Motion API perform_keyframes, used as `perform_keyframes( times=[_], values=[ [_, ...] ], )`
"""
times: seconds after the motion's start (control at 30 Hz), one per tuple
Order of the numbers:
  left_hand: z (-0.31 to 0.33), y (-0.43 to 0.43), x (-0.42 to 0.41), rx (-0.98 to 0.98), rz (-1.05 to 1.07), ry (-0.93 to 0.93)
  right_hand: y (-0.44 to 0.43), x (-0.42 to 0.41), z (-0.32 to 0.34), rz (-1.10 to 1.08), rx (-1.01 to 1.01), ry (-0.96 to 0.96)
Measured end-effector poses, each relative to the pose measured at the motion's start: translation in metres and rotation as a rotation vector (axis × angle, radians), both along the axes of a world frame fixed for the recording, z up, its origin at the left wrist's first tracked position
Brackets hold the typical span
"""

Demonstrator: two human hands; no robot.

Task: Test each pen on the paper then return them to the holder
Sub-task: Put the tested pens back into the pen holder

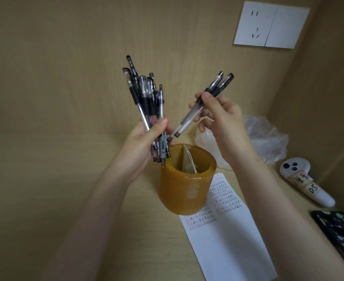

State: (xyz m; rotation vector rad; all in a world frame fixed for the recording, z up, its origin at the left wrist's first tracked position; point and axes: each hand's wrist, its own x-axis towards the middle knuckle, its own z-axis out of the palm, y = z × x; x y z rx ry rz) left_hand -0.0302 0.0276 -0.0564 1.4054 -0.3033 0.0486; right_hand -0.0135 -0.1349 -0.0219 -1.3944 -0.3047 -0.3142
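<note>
- I see a bundle of pens [144,102] at the centre of the frame, fanned upward, their lower ends hanging just above the holder's rim.
- My left hand [140,145] is clamped around that bundle low on the barrels, thumb pressed across the front.
- Two more pens [199,106] slant from lower left to upper right, caps toward the upper right; their lower tips sit close to the bundle, near my left thumb.
- My right hand [217,120] is closed on these two pens at mid-barrel, pinched between thumb and fingers.
- The holder [187,183], an amber translucent cup, stands on the desk just below both hands, centre of the frame. A divider splits its inside, and I see no pens in it.
- The paper [226,230] lies flat at lower centre-right; the holder stands on its upper left corner. Rows of small red and black marks fill its upper part, and the lower part is blank.
- A crumpled plastic bag [266,136] sits behind my right hand, right of centre.
- A white controller [307,183] with labels taped on it lies at the right edge of the desk [45,169].
- A dark phone [341,236] with green dots lies in the lower right corner.
- A white socket [270,25] is fixed to the wooden wall at upper right.
</note>
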Motion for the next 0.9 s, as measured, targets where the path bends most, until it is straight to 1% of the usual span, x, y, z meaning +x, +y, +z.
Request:
perform_keyframes(
  times=[0.13,0.23,0.3,0.43,0.5,0.6,0.7,0.8,0.9],
  values=[
    [-0.002,-0.001,-0.002,-0.077,0.025,-0.002,0.0,-0.002,-0.006,-0.025,-0.066,-0.023],
    [-0.004,0.0,-0.003,-0.075,0.046,-0.027,-0.004,-0.003,-0.009,-0.027,-0.059,-0.019],
    [-0.006,0.002,-0.003,-0.084,0.046,-0.028,-0.006,-0.004,-0.012,-0.036,-0.105,-0.006],
    [-0.007,0.001,-0.006,-0.108,0.021,-0.003,0.001,-0.01,-0.024,-0.002,-0.417,0.0],
    [-0.007,0.0,-0.007,-0.085,0.029,-0.008,0.005,-0.013,-0.031,-0.039,-0.568,-0.008],
    [-0.007,0.001,-0.008,-0.095,-0.004,-0.008,0.004,-0.014,-0.036,-0.085,-0.689,0.01],
    [-0.008,0.002,-0.01,-0.099,-0.039,-0.01,0.0,-0.016,-0.033,-0.108,-0.696,0.043],
    [-0.008,0.002,-0.011,-0.097,-0.028,0.0,-0.001,-0.015,-0.025,-0.194,-0.585,0.008],
    [-0.006,0.001,-0.012,-0.081,-0.055,-0.003,0.004,-0.014,-0.012,-0.188,-0.484,-0.024]
  ],
)
